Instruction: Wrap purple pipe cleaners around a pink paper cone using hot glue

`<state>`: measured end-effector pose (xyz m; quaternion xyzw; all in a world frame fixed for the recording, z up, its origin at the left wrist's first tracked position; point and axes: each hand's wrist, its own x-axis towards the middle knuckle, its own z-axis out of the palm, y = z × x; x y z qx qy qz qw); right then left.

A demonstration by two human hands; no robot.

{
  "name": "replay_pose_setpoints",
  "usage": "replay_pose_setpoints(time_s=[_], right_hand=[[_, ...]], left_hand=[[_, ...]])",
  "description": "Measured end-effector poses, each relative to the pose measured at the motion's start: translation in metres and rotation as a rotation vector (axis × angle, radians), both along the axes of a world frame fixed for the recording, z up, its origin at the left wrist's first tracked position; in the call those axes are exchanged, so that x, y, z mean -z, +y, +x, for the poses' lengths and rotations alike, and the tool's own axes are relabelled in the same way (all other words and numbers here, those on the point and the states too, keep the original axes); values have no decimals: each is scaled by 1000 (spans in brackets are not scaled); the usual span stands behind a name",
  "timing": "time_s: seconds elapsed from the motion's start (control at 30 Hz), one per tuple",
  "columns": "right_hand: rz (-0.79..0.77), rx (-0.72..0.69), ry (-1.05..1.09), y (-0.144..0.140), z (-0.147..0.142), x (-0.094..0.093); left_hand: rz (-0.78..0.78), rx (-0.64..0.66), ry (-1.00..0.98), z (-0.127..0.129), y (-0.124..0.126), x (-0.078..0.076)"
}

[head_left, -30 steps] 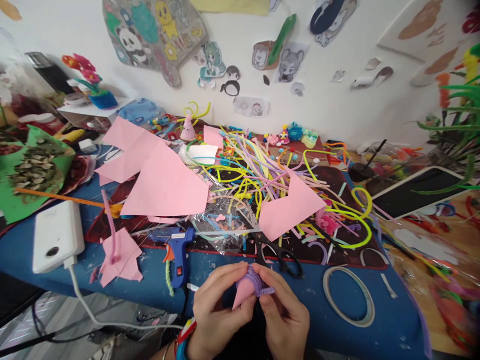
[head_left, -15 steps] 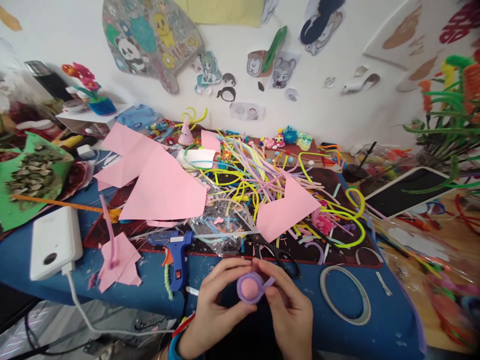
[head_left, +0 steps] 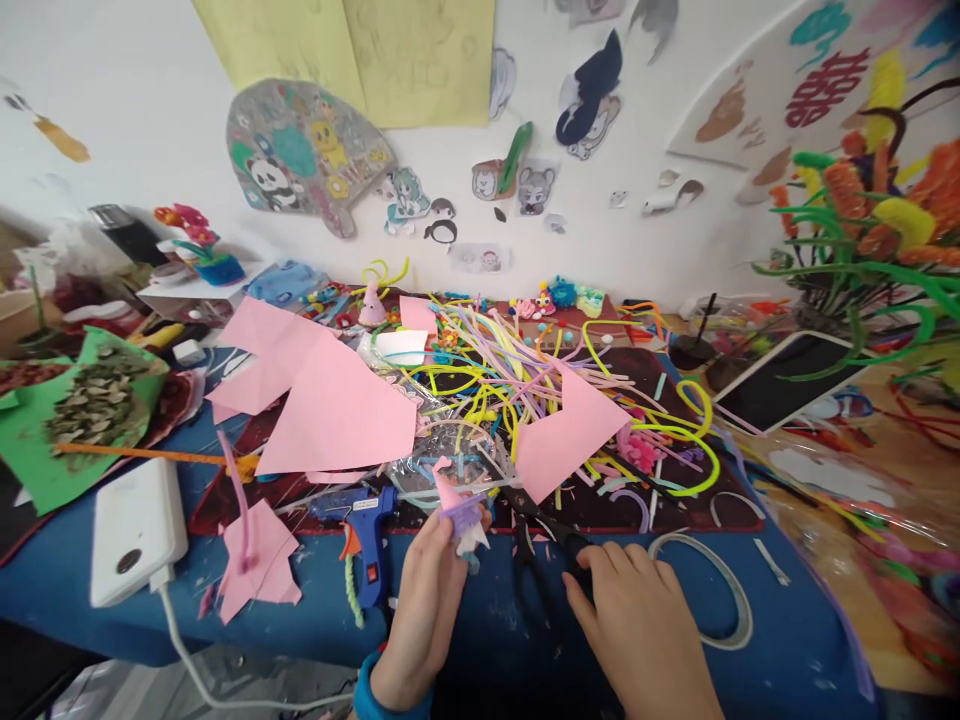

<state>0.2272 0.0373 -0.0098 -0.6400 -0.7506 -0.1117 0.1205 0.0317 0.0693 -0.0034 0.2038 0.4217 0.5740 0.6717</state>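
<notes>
A pink cone (head_left: 452, 500) ringed with purple pipe cleaner is pinched in the left hand (head_left: 427, 600) above the worktop (head_left: 315, 610); the wrap could be loosened if squeezed. At three o'clock, the right hand (head_left: 637, 620) is laid on the scissors (head_left: 541, 528), fingers loosely curled over the handle.

Scissors (head_left: 551, 535) handles hidden under right hand (head_left: 637, 620); both forearms cut off at bottom edge.
</notes>
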Motion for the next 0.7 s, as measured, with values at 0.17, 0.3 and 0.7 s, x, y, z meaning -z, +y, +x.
replay_pose_setpoints(time_s=[0.17,0.3,0.7], right_hand=[[-158,109,207,-10,26,-9],[-439,142,625,-23,54,-12],[-534,63,1562,-16,78,10]], left_hand=[[4,17,-6,3,11,1],[25,-13,81,4,12,3],[21,-57,-60,6,11,-8]])
